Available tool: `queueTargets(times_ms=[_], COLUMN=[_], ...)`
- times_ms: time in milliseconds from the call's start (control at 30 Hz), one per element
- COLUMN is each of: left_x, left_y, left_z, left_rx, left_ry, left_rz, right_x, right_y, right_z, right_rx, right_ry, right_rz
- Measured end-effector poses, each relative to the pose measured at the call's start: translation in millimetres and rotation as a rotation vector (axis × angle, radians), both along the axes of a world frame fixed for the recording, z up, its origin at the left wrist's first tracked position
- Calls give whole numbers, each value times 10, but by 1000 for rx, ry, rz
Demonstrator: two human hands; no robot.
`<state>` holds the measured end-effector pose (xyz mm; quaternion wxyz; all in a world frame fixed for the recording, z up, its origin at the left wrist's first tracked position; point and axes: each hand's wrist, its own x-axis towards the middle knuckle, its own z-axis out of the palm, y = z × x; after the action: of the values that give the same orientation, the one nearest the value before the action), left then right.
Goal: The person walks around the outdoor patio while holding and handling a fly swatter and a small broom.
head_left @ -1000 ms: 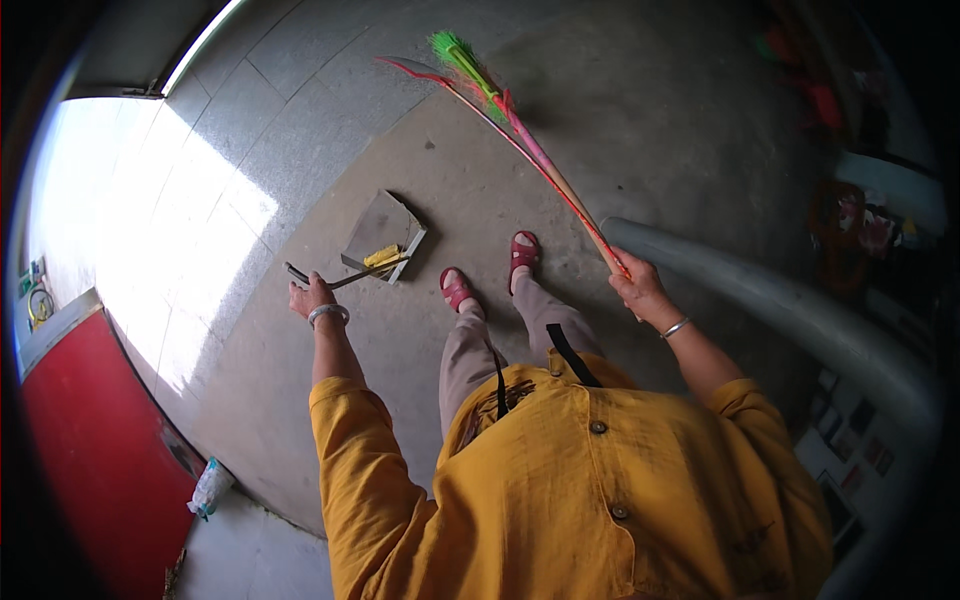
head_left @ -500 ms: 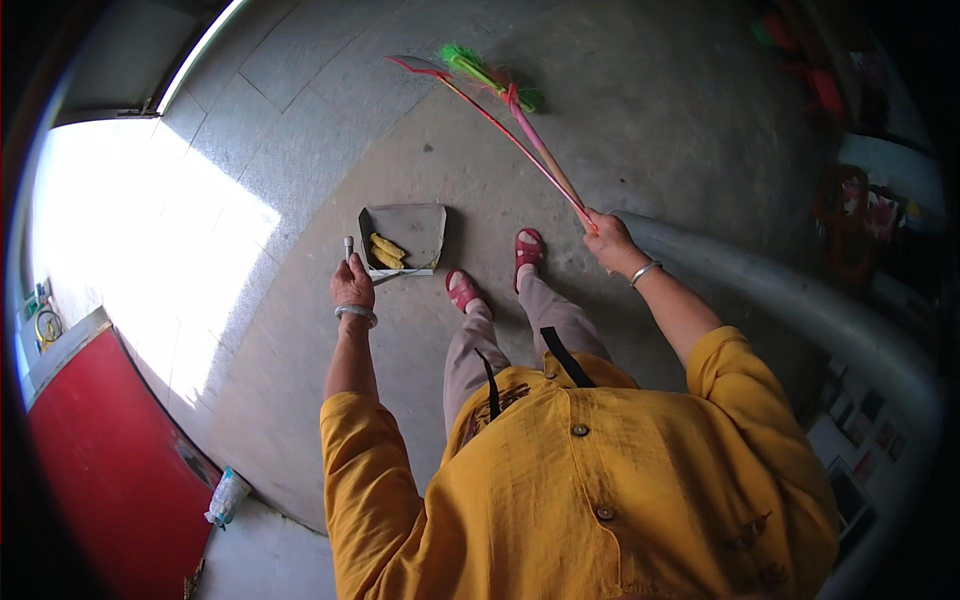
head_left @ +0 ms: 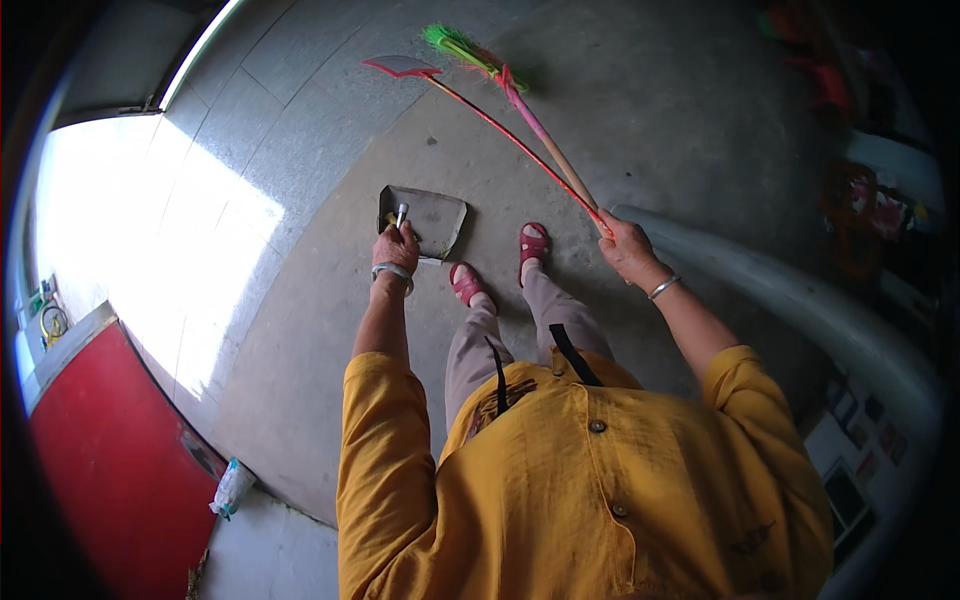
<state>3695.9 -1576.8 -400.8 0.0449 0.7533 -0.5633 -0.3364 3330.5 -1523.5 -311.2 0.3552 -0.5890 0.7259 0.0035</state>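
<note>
My left hand [head_left: 396, 247] is closed round the upright handle of a grey dustpan [head_left: 442, 215], whose pale tip [head_left: 402, 213] sticks out above the fingers. The pan is ahead of my feet, and a bit of something yellow [head_left: 391, 219] shows in it, mostly hidden by the hand. Out to the right, my right hand [head_left: 630, 250] grips two long handles together. One belongs to a broom [head_left: 545, 140] with green bristles, its upper shaft wrapped in pink. The other is a thin red stick [head_left: 510, 136] ending in a flat, red-edged grey blade shape like a fly swatter's.
A large grey pipe-like bar [head_left: 750, 275] runs past my right arm. On the left stand a red panel [head_left: 120, 450] and a small white-and-blue bag [head_left: 232, 488]. Bright sunlight falls across the tiled floor [head_left: 150, 240]. Dim clutter lines the right edge.
My left hand has shifted right and forward with the dustpan, which has turned and now hides most of its yellow contents. The broom and red stick have swung slightly left and spread apart at their heads.
</note>
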Motion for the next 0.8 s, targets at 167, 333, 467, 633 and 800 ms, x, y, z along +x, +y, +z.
queueTargets(times_ms=[167,333,467,633,800], left_x=[-168,-87,111,292,607], left_y=[-152,-83,41,166,510], left_z=[60,-94,-234,-194,-310], left_rx=[25,30,-6,-34,26], left_ry=[-32,18,24,38,73], left_rz=[-18,57,68,23,107], right_x=[223,280,168,34,-20], right_y=[-31,564,799,1049,1111], right_z=[-175,131,509,729,1078], right_rx=[-17,178,617,383,299], right_ry=[-42,-411,-679,-704,-737], right_rz=[97,68,-70,100,-9])
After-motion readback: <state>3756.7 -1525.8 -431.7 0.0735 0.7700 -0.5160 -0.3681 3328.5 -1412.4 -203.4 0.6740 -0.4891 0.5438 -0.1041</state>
